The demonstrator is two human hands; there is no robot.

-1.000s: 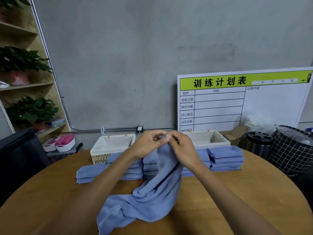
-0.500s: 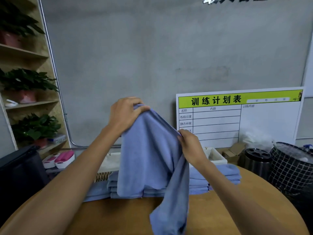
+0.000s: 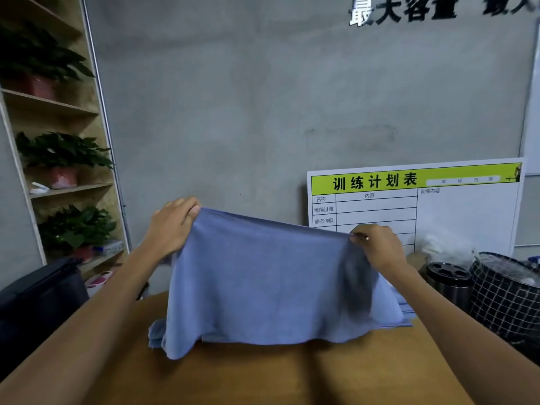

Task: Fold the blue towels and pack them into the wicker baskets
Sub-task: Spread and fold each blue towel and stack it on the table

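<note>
We hold one blue towel (image 3: 263, 276) spread above the table (image 3: 292, 375), left hand (image 3: 172, 226) and right hand (image 3: 377, 247) pinching its top corners; folding hasn't begun, stacked towels (image 3: 404, 309) wait behind, baskets hidden.

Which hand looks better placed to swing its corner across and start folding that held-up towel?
Probably the left hand. It holds its corner of the blue towel higher, with open space around it, while the right hand pinches its corner lower, near the whiteboard. Either could work.
</note>
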